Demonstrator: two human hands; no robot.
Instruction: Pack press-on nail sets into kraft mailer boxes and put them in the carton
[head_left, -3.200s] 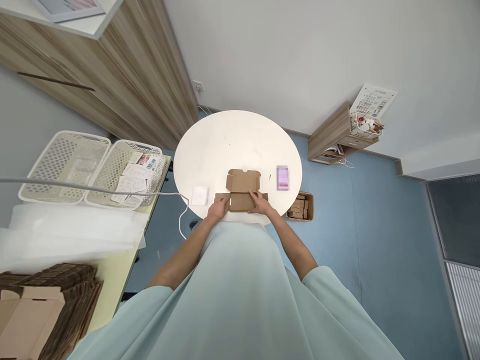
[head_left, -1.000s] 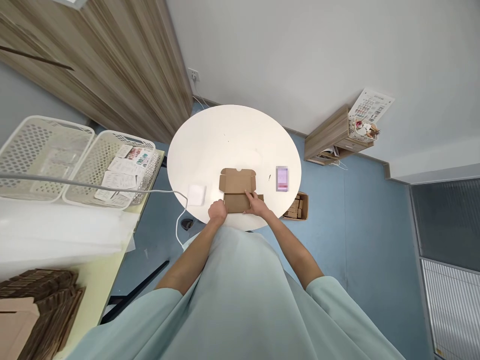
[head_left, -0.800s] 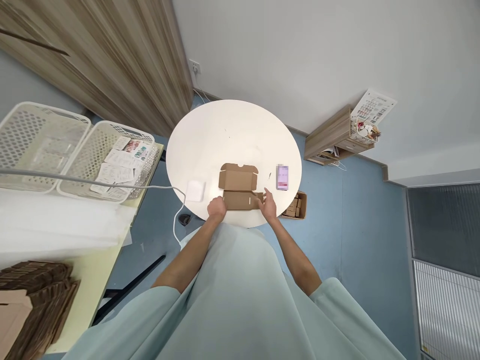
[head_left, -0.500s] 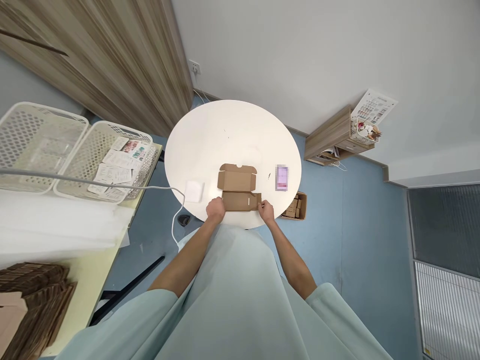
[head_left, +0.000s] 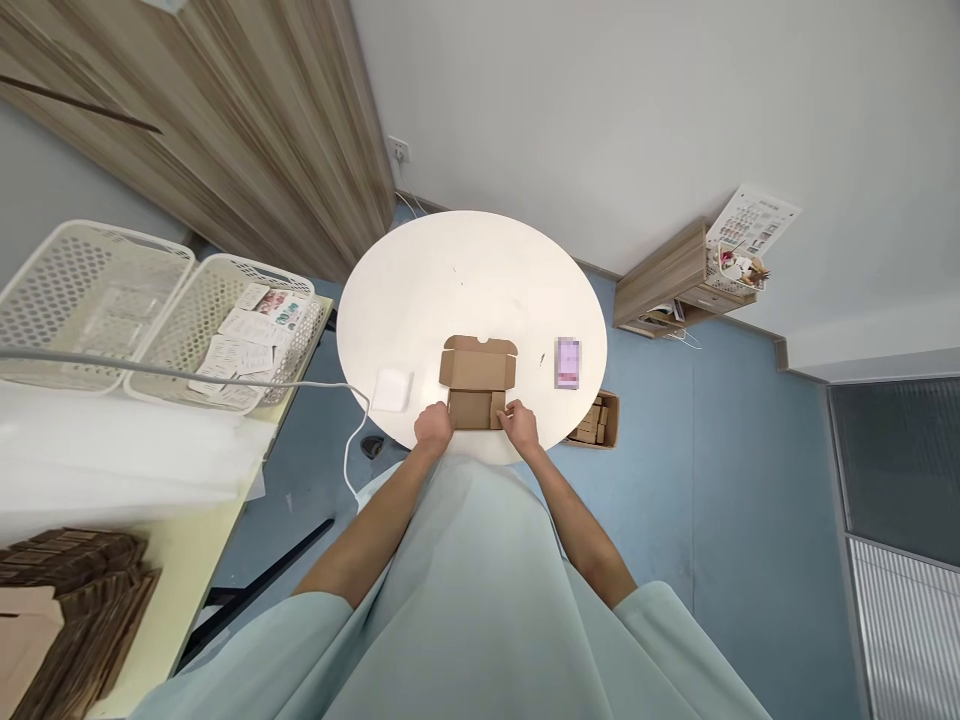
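Note:
A brown cardboard box (head_left: pixel 478 371) lies with its lid open on the white oval table (head_left: pixel 465 260), close to the near edge. My left hand (head_left: pixel 433 427) is closed at the box's left end. At the right end, my right hand (head_left: pixel 520 427) pinches the side flap, which is folded inward over the box's floor. Left of the box is a white folded sheet or pad (head_left: pixel 392 390). A pixelated pink-purple item (head_left: pixel 568 362) rests to the right.
Two white plastic baskets (head_left: pixel 225 330), one holding printed cards, stand on a side table at left with white wrap (head_left: pixel 112 450) and stacked flat cardboard (head_left: pixel 82 600). A white cable (head_left: pixel 322 384) crosses to the oval table. A carton of small boxes (head_left: pixel 600 420) sits on the floor.
My right hand has moved left, folding the box's right end flap inward. My left hand stays at the left end. The whole view has shifted slightly.

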